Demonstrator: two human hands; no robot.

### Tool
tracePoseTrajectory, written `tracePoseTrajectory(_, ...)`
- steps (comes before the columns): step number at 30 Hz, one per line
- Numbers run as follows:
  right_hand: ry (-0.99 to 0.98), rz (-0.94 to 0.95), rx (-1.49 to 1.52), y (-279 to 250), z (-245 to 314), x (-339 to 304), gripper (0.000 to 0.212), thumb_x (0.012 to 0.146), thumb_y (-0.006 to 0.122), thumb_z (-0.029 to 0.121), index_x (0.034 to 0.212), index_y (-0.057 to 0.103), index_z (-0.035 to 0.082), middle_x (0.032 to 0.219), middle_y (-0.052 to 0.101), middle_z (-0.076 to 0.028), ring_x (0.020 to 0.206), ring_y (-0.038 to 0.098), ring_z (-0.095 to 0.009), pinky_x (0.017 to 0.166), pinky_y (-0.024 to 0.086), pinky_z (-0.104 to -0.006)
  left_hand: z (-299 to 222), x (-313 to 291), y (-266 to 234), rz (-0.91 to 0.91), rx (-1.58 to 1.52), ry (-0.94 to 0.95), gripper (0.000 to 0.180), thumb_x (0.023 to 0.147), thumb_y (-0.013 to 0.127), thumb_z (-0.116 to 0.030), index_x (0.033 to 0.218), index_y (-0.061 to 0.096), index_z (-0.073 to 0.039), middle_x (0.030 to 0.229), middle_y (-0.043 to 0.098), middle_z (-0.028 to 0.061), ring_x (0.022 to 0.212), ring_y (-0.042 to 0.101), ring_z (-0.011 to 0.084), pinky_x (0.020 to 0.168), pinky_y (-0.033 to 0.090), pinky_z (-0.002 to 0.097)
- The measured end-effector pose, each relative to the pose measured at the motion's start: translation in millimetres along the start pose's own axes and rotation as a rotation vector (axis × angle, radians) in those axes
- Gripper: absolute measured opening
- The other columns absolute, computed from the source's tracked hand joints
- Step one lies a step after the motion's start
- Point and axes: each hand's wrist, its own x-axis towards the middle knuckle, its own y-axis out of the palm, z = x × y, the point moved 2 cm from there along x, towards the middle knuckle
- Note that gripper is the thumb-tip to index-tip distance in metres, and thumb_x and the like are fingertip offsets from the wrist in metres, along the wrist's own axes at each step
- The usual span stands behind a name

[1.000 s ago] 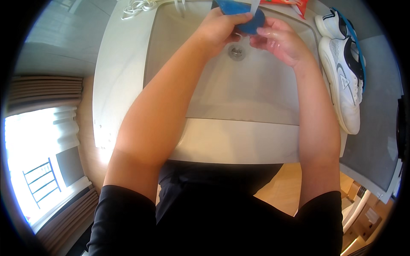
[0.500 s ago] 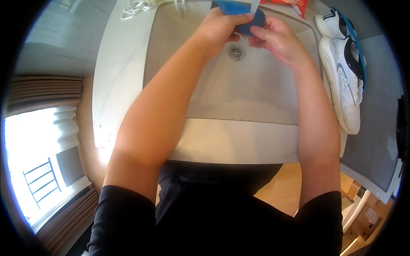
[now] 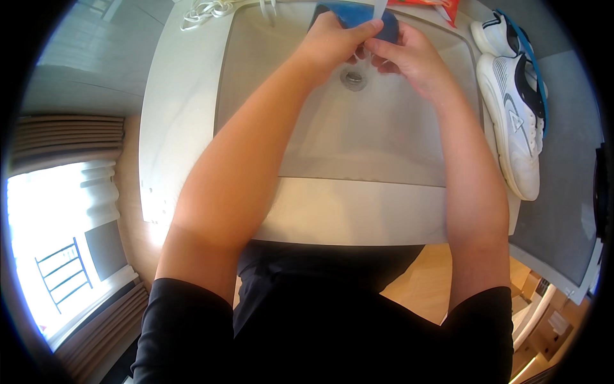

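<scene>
Both of my hands are over the far part of a grey sink (image 3: pixel 364 141). My left hand (image 3: pixel 332 41) grips a blue, flat, bendable piece (image 3: pixel 357 14) shaped like an insole, its thumb lying across the near face. On the other end, which is rounded and darker, my right hand (image 3: pixel 412 59) has its thumb on top and its fingers curled beneath. A thin stream of water (image 3: pixel 380 8) falls onto the piece, and water drips below the fingers. The upper edge of the picture and my fingers hide part of the piece. Just nearer lies the round metal drain (image 3: pixel 353 78).
White sneakers (image 3: pixel 511 121) with black linings stand along the sink's right rim, a blue strip beside them. A red packet (image 3: pixel 435 8) lies at the far right. On the far left counter (image 3: pixel 176 109) rests a coiled white cord (image 3: pixel 208 11). A window (image 3: pixel 61 249) is at left.
The blue piece has tilted, and more of it shows at the left. My thumbs have come closer together. Water now runs off below my fingers beside the drain.
</scene>
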Motion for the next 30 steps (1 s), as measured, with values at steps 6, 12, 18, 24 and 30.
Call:
tracePoseTrajectory(6,-0.057,0.012,0.015,-5,-7,5,0.026,0.085,0.074,0.019,0.104,0.065,0.005,0.092,0.068,-0.005,0.081,0.065,-0.013,0.078,0.054,-0.0302,-2,0,1,-0.09,0.097,-0.037,0.033,0.097,0.06,-0.034,0.081,0.063,-0.005,0.067,0.06,0.0012,0.054,0.055,0.0114,0.05,0.042,0.0267)
tracePoseTrajectory(12,-0.072,0.108,0.117,-7,-9,7,0.027,0.089,0.066,0.012,0.113,0.061,0.002,0.099,0.069,-0.008,0.086,0.067,-0.017,0.087,0.055,-0.0342,-1,3,-1,-0.134,0.06,0.017,0.031,0.097,0.06,-0.033,0.086,0.064,-0.005,0.072,0.063,0.0026,0.056,0.056,0.0115,0.05,0.043,0.0272)
tracePoseTrajectory(18,-0.006,0.126,0.282,-3,-4,2,0.03,0.091,0.064,0.017,0.116,0.059,0.002,0.101,0.068,-0.008,0.088,0.067,-0.018,0.086,0.056,-0.0356,-2,2,0,-0.126,0.02,-0.004,0.026,0.096,0.062,-0.03,0.09,0.065,-0.005,0.074,0.063,0.0021,0.059,0.056,0.0113,0.052,0.044,0.0268)
tracePoseTrajectory(24,0.036,0.041,0.05,-4,-7,5,0.029,0.092,0.067,0.028,0.107,0.063,0.003,0.097,0.068,-0.007,0.082,0.066,-0.014,0.079,0.057,-0.0326,3,4,-3,-0.043,-0.007,-0.023,0.024,0.096,0.062,-0.029,0.091,0.065,-0.005,0.075,0.063,0.0015,0.06,0.056,0.0113,0.053,0.044,0.026)
tracePoseTrajectory(30,0.036,0.102,0.095,-7,-6,4,0.025,0.094,0.064,0.023,0.107,0.062,0.002,0.097,0.068,-0.009,0.084,0.067,-0.016,0.081,0.058,-0.0331,0,1,-1,-0.071,-0.072,-0.053,0.024,0.095,0.063,-0.028,0.095,0.065,-0.005,0.077,0.064,0.0025,0.061,0.057,0.0117,0.054,0.044,0.0258)
